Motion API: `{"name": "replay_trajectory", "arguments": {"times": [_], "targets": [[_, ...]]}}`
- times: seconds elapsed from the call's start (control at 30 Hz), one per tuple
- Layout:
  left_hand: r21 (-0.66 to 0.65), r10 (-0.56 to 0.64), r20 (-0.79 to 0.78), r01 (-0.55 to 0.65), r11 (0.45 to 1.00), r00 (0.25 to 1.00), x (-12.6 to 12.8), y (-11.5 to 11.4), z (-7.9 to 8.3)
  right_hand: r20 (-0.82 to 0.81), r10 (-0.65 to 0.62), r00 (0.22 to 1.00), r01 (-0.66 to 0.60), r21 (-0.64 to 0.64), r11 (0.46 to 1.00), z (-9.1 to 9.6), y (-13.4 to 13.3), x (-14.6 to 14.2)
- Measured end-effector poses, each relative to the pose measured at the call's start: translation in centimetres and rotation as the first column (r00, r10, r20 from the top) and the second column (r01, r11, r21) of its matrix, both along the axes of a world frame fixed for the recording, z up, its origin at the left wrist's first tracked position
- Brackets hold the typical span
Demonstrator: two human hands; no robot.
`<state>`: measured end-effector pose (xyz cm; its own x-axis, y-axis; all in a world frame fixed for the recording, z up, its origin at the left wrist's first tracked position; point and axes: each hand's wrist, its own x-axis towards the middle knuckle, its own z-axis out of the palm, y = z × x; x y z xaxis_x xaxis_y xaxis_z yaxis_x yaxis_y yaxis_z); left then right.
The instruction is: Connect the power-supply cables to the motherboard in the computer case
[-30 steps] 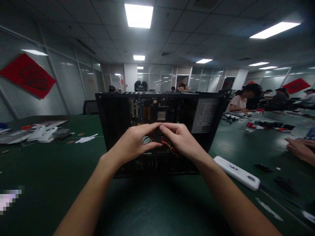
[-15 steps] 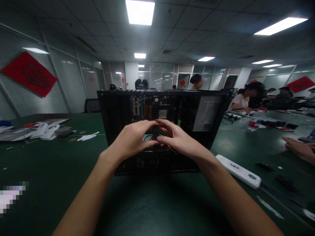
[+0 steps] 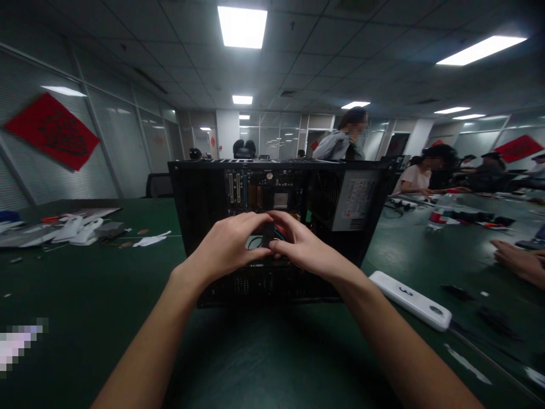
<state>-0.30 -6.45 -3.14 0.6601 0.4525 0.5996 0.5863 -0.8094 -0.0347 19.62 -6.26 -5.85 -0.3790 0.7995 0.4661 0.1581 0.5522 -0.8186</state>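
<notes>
An open black computer case (image 3: 200, 199) lies on the green table (image 3: 85, 295) straight ahead, its motherboard and power supply (image 3: 355, 199) showing. Both my hands reach inside it. My left hand (image 3: 232, 244) and my right hand (image 3: 304, 247) are closed in a pinch around a small dark connector (image 3: 269, 233) that sits between their fingertips. Red, yellow and orange wires (image 3: 281, 232) run from it under my right fingers. What the connector plugs into is hidden by my hands.
A white power strip (image 3: 411, 300) lies right of the case with dark small parts beyond it. Another person's hand (image 3: 517, 261) rests at the right edge. Papers and white items (image 3: 72, 227) lie at the far left. Several people stand or sit behind the case.
My hands stay pinched on the connector, shifting only slightly. A person behind the case has stood up and moved into fuller view.
</notes>
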Motion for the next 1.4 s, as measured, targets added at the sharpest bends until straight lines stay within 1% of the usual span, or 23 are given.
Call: {"name": "replay_trajectory", "arguments": {"times": [0.17, 0.33, 0.47, 0.67, 0.87, 1.03, 1.13, 1.2, 1.27, 1.33, 1.4], "targets": [[-0.011, 0.006, -0.008, -0.006, 1.000, 1.000, 0.1, 0.0, -0.1, 0.045, -0.002, 0.999, 0.003, -0.019, 1.000, -0.3, 0.3, 0.2], [-0.032, 0.010, -0.007, -0.010, 0.999, 1.000, 0.0, 0.0, -0.2, 0.020, 0.062, 0.998, -0.061, -0.035, 0.997, -0.1, 0.0, 0.2], [-0.064, 0.008, -0.001, -0.008, 0.998, 1.000, 0.0, -0.1, 0.0, -0.004, 0.075, 0.997, -0.075, -0.043, 0.996, 0.0, 0.0, 0.1], [-0.139, -0.036, 0.043, 0.041, 0.989, 0.998, 0.0, -0.2, -0.1, -0.018, 0.090, 0.996, -0.090, -0.016, 0.996, 0.0, -0.1, 0.1], [-0.150, -0.087, 0.054, 0.094, 0.984, 0.995, -0.2, -0.1, -0.1, 0.000, 0.074, 0.997, -0.074, -0.009, 0.997, 0.2, -0.2, 0.2], [-0.109, -0.073, 0.046, 0.077, 0.991, 0.996, 0.0, -0.4, 0.2, -0.023, 0.108, 0.994, -0.108, -0.007, 0.994, 1.5, -0.5, 1.3], [-0.016, -0.046, 0.056, 0.047, 0.999, 0.997, 0.2, -0.3, 0.2, -0.065, 0.082, 0.995, -0.084, -0.031, 0.996, 2.1, -0.6, 2.0], [0.054, -0.027, 0.078, 0.023, 0.998, 0.997, 0.4, 0.0, 0.0, -0.093, 0.065, 0.993, -0.069, -0.038, 0.997, 2.2, -0.5, 2.2], [0.102, -0.016, 0.129, 0.002, 0.995, 0.991, 0.6, 0.2, -0.3, -0.124, 0.042, 0.991, -0.045, -0.023, 0.999, 2.1, -0.3, 2.1], [0.129, -0.009, 0.231, -0.021, 0.991, 0.973, 0.9, 0.4, -0.5, -0.150, 0.006, 0.989, -0.006, 0.002, 1.000, 2.0, -0.1, 2.1], [0.129, -0.005, 0.336, -0.040, 0.991, 0.942, 1.3, 0.5, -0.7, -0.166, -0.037, 0.985, 0.041, 0.016, 0.999, 1.9, 0.2, 2.1]]}}
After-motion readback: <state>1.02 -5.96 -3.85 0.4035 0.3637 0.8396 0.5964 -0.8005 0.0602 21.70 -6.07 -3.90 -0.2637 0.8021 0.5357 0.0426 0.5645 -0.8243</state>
